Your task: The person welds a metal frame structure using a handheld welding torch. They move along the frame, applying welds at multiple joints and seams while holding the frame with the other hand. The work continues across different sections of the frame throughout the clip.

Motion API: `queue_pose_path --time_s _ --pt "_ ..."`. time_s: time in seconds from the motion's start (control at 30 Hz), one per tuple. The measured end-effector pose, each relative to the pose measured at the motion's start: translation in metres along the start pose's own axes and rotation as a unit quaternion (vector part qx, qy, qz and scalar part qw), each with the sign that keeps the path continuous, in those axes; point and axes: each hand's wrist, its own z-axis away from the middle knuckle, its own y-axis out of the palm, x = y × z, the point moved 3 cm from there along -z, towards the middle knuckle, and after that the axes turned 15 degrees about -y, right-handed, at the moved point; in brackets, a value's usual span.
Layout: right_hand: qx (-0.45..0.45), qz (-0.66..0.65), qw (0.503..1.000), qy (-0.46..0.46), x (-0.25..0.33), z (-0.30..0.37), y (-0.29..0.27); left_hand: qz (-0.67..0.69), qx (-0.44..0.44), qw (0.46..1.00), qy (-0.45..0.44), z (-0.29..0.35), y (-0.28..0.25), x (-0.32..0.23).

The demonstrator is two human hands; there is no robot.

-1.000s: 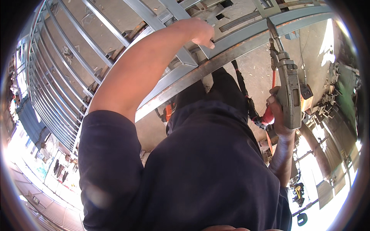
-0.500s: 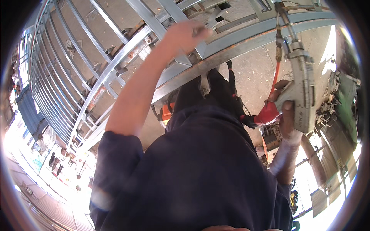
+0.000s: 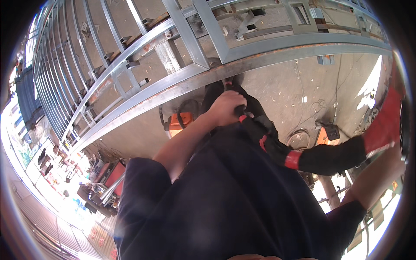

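My left hand [image 3: 226,107] is closed around one end of a black sleeved cable [image 3: 331,157] with red bands, in front of my dark trousers. The cable curves right across my body and meets a red cuff-like piece [image 3: 383,121] near the right rim. My right hand [image 3: 395,157] is at that rim, beside the red piece and a dark edge; its fingers are hidden there. What it holds cannot be made out. Beyond my left hand lies a welded frame of grey square metal tube [image 3: 277,58], its near rail rusty along the edge.
An orange case [image 3: 181,121] with a black handle sits on the floor under the near rail. To the right are an orange and black box [image 3: 328,134] and coiled cable [image 3: 299,138]. Evenly spaced metal bars [image 3: 80,56] fill the far left. A red cabinet [image 3: 113,175] stands behind on the left.
My left hand came back from above the frame and took hold of the black sleeved cable. My right hand moved out to the right rim; the grey metal tool it held is out of sight.
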Motion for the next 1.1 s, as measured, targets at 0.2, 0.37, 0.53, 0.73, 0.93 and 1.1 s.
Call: queue_pose_path --time_s 0.2,0.37,0.53,0.73,0.93,1.1 --pt "-0.101 0.093 0.983 0.125 -0.06 -0.044 -0.012 0.121 -0.17 0.978 -0.006 0.124 -0.05 -0.013" --pt "-0.105 0.046 0.964 0.239 -0.125 -0.067 -0.013 0.263 -0.252 0.926 -0.101 0.195 -0.081 -0.05" --pt "-0.065 -0.063 0.925 0.368 -0.182 -0.076 0.009 0.271 -0.328 0.904 -0.035 0.213 -0.096 -0.086" --pt "-0.023 -0.14 0.863 0.485 -0.225 -0.092 0.021 0.263 -0.436 0.853 -0.112 0.202 -0.104 -0.139" --pt "0.028 -0.137 0.828 0.543 -0.233 -0.131 0.01 0.255 -0.477 0.83 -0.135 0.165 -0.09 -0.168" --pt "0.061 -0.129 0.796 0.588 -0.245 -0.148 -0.002 0.258 -0.489 0.819 -0.155 0.139 -0.086 -0.188"
